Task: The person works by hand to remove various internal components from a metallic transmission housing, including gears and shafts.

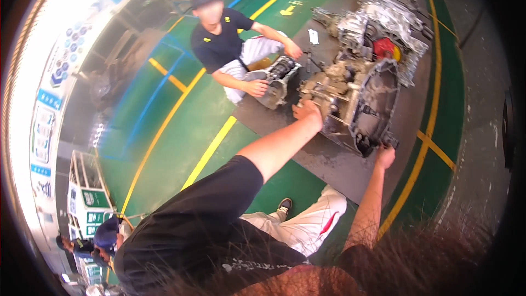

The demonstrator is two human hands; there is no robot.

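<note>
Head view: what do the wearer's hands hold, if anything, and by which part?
Large metal casing: left hand at its left end, right hand at its wide rim's lower corner; whether they grip cannot be told.

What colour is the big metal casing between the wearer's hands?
The metal casing is dull grey with brownish tones, clearest in the head view.

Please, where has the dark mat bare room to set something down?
Bare mat lies between the large housing and your trouser leg, and between the smaller housing and your left forearm. The far end is crowded with castings.
</note>
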